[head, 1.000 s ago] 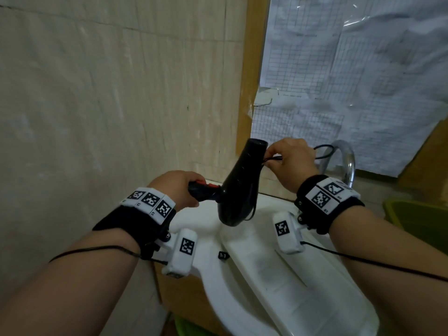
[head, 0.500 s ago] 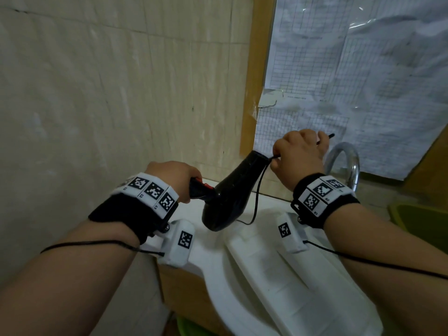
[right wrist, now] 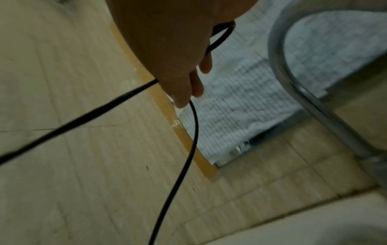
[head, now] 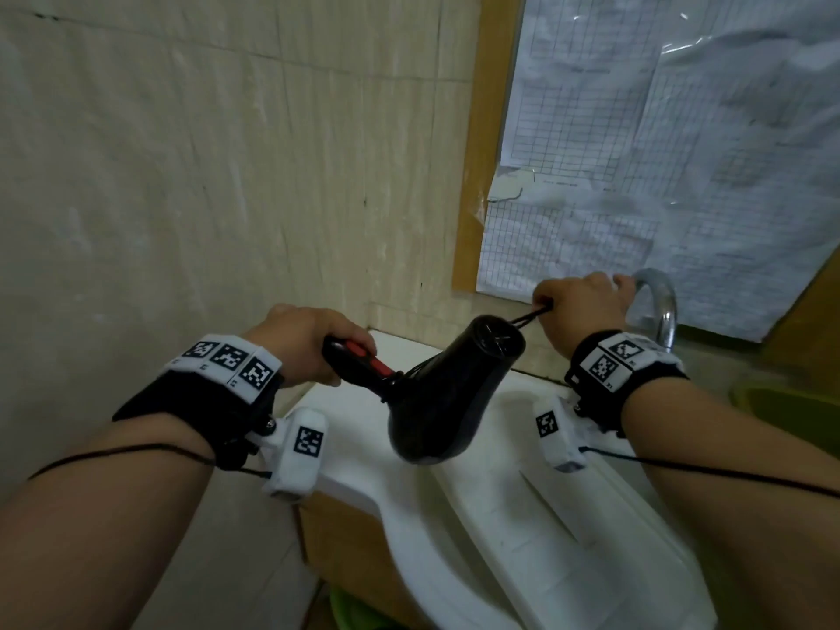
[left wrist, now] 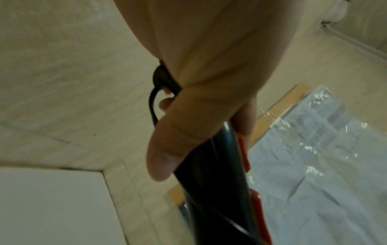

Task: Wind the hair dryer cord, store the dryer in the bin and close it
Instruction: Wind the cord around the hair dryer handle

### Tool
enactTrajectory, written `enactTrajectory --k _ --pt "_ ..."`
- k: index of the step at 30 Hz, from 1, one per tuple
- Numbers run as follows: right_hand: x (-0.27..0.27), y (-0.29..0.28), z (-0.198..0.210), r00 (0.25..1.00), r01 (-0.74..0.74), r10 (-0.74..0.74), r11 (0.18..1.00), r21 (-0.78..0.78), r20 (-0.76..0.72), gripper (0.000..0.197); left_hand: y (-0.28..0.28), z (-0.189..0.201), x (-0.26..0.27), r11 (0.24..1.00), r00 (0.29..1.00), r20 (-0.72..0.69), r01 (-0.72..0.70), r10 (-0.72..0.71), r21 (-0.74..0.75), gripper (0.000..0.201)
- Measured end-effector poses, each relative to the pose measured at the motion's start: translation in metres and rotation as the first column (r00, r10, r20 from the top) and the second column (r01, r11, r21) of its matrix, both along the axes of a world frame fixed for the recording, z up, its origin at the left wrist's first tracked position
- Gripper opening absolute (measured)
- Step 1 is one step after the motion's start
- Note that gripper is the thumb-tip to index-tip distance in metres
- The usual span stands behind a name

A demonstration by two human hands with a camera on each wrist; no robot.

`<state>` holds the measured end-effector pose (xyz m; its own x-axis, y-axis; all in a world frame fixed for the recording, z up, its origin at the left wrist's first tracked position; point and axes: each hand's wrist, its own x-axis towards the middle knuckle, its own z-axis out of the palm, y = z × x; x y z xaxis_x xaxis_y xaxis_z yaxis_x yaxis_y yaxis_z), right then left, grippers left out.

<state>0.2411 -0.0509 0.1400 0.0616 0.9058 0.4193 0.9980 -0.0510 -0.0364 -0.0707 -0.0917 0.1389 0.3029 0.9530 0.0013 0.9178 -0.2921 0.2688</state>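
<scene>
A black hair dryer (head: 447, 393) with a red switch strip on its handle (head: 359, 363) hangs in the air over the white sink (head: 454, 561). My left hand (head: 304, 343) grips the handle (left wrist: 211, 182), its thumb lying along it. The black cord (head: 529, 316) runs taut from the dryer's rear end up to my right hand (head: 582, 311), which pinches it. In the right wrist view the cord (right wrist: 188, 140) passes through the curled fingers (right wrist: 182, 89) and loops out above them. Cord turns lie around the dryer body near the handle. No bin is clearly in view.
A white lid-like panel (head: 568, 538) lies slanted across the sink. A chrome tap (head: 659, 306) arches just right of my right hand. A green tub (head: 791, 406) sits at the right edge. A tiled wall stands to the left, a paper-covered mirror (head: 636, 152) behind.
The dryer has tipped, so its rear end now faces up toward me. My right hand has moved right, toward the tap, drawing the cord taut.
</scene>
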Motion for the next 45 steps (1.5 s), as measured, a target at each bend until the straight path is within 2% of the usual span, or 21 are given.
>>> enactTrajectory --k 2,3,6,8,11,13,14,16,19,21,24,26,28,31,32,34,35,36,39,42,45 --pt "-0.002 -0.003 -0.015 0.999 0.013 -0.015 0.998 -0.056 -0.035 0.024 0.001 -0.001 0.000 1.000 0.967 0.254 0.024 -0.021 -0.010 0.060" --pt "-0.004 -0.005 -0.023 0.998 0.005 -0.010 0.996 -0.085 -0.058 0.022 0.001 -0.002 0.001 1.000 0.924 0.383 0.025 -0.020 -0.008 0.063" --pt "-0.010 -0.011 -0.047 0.990 -0.052 0.031 0.987 -0.151 -0.140 0.016 0.001 -0.006 0.007 0.999 0.729 0.684 -0.027 -0.006 0.038 0.063" --pt "-0.014 -0.014 -0.058 0.985 -0.078 0.049 0.982 -0.174 -0.167 0.014 0.003 -0.008 0.012 0.992 0.625 0.780 -0.110 0.015 0.069 0.055" --pt "-0.018 -0.017 -0.063 0.957 -0.152 0.103 0.974 -0.166 -0.269 0.014 0.007 -0.010 0.018 0.965 0.571 0.818 -0.248 0.072 0.088 0.053" --pt "-0.018 -0.020 -0.062 0.904 -0.241 0.166 0.959 -0.148 -0.395 0.013 0.008 -0.012 0.020 0.947 0.576 0.811 -0.307 0.106 0.095 0.053" --pt "-0.019 -0.022 -0.061 0.853 -0.303 0.202 0.943 -0.141 -0.481 0.012 0.009 -0.013 0.021 0.935 0.591 0.796 -0.340 0.130 0.099 0.053" --pt "-0.020 -0.026 -0.059 0.737 -0.419 0.252 0.899 -0.131 -0.628 0.013 0.011 -0.017 0.020 0.903 0.641 0.740 -0.415 0.203 0.112 0.050" --pt "-0.025 -0.032 -0.050 0.595 -0.517 0.274 0.850 -0.099 -0.756 0.021 0.014 -0.021 0.019 0.867 0.723 0.626 -0.476 0.293 0.144 0.042" --pt "-0.030 -0.034 -0.039 0.466 -0.565 0.286 0.825 -0.033 -0.837 0.021 0.013 -0.022 0.019 0.869 0.779 0.532 -0.472 0.333 0.148 0.036" --pt "-0.033 -0.035 -0.024 0.204 -0.646 0.284 0.758 0.089 -0.937 0.026 0.013 -0.027 0.022 0.896 0.873 0.351 -0.413 0.339 0.163 0.033" --pt "-0.035 -0.036 -0.015 0.110 -0.685 0.230 0.722 0.094 -0.967 0.019 0.015 -0.033 0.024 0.901 0.905 0.263 -0.389 0.334 0.192 0.028" --pt "-0.035 -0.036 -0.009 0.137 -0.677 0.202 0.734 0.057 -0.970 0.022 0.016 -0.037 0.027 0.895 0.924 0.180 -0.374 0.337 0.243 0.022" --pt "-0.030 -0.035 -0.005 0.263 -0.633 0.227 0.774 0.010 -0.938 0.027 0.017 -0.039 0.028 0.895 0.943 0.073 -0.332 0.326 0.296 0.026" --pt "-0.028 -0.034 -0.004 0.351 -0.623 0.266 0.782 -0.011 -0.898 0.026 0.016 -0.038 0.027 0.900 0.945 0.047 -0.322 0.323 0.292 0.029" --pt "-0.027 -0.033 -0.001 0.583 -0.576 0.351 0.814 -0.069 -0.733 0.022 0.015 -0.036 0.025 0.915 0.950 -0.007 -0.300 0.313 0.271 0.035" --pt "-0.029 -0.032 0.000 0.665 -0.551 0.384 0.831 -0.073 -0.641 0.019 0.013 -0.035 0.024 0.922 0.951 -0.040 -0.285 0.306 0.263 0.038" --pt "-0.031 -0.032 0.002 0.710 -0.528 0.404 0.848 -0.055 -0.577 0.016 0.012 -0.033 0.025 0.928 0.952 -0.079 -0.266 0.295 0.260 0.041" --pt "-0.034 -0.030 0.002 0.715 -0.443 0.400 0.894 0.072 -0.574 0.006 0.007 -0.025 0.027 0.949 0.952 -0.194 -0.185 0.238 0.254 0.044" --pt "-0.030 -0.025 0.001 0.691 -0.366 0.372 0.919 0.143 -0.619 0.012 0.002 -0.018 0.026 0.961 0.942 -0.277 -0.118 0.188 0.251 0.038" --pt "-0.028 -0.025 0.003 0.613 -0.388 0.369 0.911 0.141 -0.698 0.015 -0.002 -0.017 0.021 0.964 0.940 -0.312 -0.053 0.137 0.262 0.038"
